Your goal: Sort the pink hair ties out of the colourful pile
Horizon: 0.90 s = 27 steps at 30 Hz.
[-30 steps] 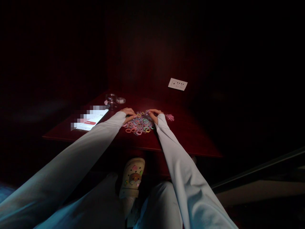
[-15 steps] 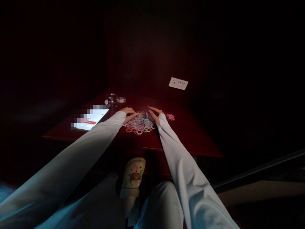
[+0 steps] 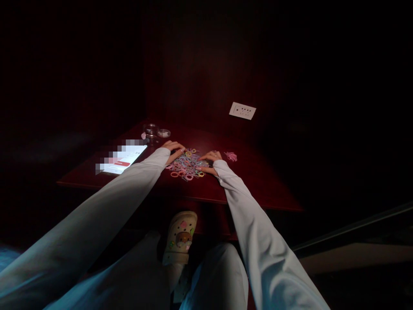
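A loose pile of small coloured hair ties (image 3: 186,167) in pastel pink, purple, yellow and green lies on the dark red table (image 3: 254,181). At the pile's left edge rests my left hand (image 3: 173,150), fingers stretched out over it and nothing visibly held. My right hand (image 3: 211,160) reaches onto the right side of the pile, its thumb spread away from the fingers and touching the ties. Just beyond that hand sits a separate pink bunch (image 3: 231,156), perhaps more hair ties.
A lit phone (image 3: 124,158) lies at the table's left. Behind it stand a clear jar (image 3: 151,131) and a round clear lid (image 3: 164,133). A white socket plate (image 3: 242,110) is on the wall. Below the table edge is a clog-style shoe (image 3: 180,239).
My right hand has turned and lowered onto the pile, its thumb moving nearer to me and away from the fingers. My left hand has barely moved.
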Each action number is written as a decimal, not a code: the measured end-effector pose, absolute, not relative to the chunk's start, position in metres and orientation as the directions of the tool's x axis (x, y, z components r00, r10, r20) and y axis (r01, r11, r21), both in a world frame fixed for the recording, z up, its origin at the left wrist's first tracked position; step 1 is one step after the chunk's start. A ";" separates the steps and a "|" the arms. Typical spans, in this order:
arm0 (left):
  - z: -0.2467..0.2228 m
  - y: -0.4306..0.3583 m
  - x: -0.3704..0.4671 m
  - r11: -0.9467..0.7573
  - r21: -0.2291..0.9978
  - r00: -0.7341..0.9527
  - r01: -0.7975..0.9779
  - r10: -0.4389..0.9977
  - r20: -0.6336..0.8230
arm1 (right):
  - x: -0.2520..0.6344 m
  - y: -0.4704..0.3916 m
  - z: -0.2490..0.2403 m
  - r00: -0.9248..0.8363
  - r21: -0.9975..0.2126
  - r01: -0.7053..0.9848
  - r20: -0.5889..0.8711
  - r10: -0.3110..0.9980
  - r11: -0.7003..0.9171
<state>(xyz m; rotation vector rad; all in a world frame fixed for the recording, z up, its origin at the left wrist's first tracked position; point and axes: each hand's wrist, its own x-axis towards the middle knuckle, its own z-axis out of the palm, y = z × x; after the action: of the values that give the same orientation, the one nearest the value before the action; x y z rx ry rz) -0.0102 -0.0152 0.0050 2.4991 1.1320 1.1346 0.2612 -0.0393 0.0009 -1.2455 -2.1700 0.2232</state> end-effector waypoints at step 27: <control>-0.004 -0.006 -0.006 -0.675 0.461 0.358 0.576 0.716 0.600 | 0.257 -0.034 0.014 -0.024 -0.752 0.501 0.484 0.875 0.429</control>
<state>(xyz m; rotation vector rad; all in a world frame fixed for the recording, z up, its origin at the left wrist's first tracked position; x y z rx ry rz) -0.0055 -0.0056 -0.0043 2.4433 1.1749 1.2131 0.2568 -0.0345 0.0136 -1.2122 -1.6754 0.4644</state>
